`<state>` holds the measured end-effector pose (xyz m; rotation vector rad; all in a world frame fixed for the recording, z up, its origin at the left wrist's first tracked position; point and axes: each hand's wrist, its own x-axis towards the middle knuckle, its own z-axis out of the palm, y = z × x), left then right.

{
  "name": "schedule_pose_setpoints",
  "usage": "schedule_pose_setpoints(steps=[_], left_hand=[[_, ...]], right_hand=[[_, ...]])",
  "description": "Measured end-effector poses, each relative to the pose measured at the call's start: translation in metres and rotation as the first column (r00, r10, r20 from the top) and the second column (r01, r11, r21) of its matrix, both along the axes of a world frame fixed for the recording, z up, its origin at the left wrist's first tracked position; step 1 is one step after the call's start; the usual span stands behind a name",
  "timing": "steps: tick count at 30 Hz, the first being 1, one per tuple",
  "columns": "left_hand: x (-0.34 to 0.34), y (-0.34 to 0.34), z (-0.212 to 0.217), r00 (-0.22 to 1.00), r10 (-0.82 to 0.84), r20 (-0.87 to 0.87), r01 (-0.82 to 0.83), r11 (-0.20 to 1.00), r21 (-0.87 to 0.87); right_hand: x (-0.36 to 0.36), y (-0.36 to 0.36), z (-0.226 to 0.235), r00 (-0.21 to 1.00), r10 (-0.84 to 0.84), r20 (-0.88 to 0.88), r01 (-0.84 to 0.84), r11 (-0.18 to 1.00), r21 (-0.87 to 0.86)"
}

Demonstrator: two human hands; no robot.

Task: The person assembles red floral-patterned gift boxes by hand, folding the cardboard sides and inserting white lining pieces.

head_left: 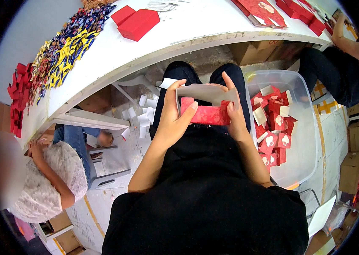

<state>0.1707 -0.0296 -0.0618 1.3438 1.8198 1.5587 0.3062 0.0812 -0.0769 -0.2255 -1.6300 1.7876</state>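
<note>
Bin [302,144]: it is standing to your right. Inside it, boxes [269,143] are lying heaped. Left of it, your left hand [174,123] and right hand [237,121] are holding a carton [213,116]. Beyond it, a table [196,23] is standing; beyond its right side, a co-worker [332,78] is sitting.

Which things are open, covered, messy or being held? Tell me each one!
Red box: open, held
Left grip: holding the red box
Right grip: holding it too
Clear bin: uncovered, partly filled
Flowered boxes: jumbled in the bin
White paper pieces: scattered
Yellow packets: heaped
</note>
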Motion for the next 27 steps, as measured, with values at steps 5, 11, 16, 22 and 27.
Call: schedule_pose_setpoints(steps=[5,11,16,22,27], left_hand=[[0.006,-0.002,0.007,0.908,-0.002,0.419,0.036,0.997,-0.074],[0.002,-0.003,0.011,0.723,-0.023,0.691,0.073,0.996,-0.043],[-0.002,-0.004,0.010,0.684,-0.009,0.730,0.050,0.998,-0.035],[-0.007,-0.006,0.010,0.709,0.033,0.705,0.063,0.992,-0.110],[-0.003,-0.006,0.013,0.738,0.036,0.674,0.058,0.992,-0.116]], right_hand=[[-0.001,-0.001,-0.005,0.988,-0.102,-0.113,0.106,0.994,0.027],[0.003,0.006,-0.005,0.974,-0.041,-0.221,0.080,0.982,0.171],[0.001,0.013,-0.011,0.960,-0.089,-0.267,0.243,0.739,0.628],[0.015,0.013,0.017,0.985,-0.172,-0.013,0.129,0.688,0.714],[0.021,0.014,0.021,0.969,-0.241,0.059,0.113,0.640,0.760]])
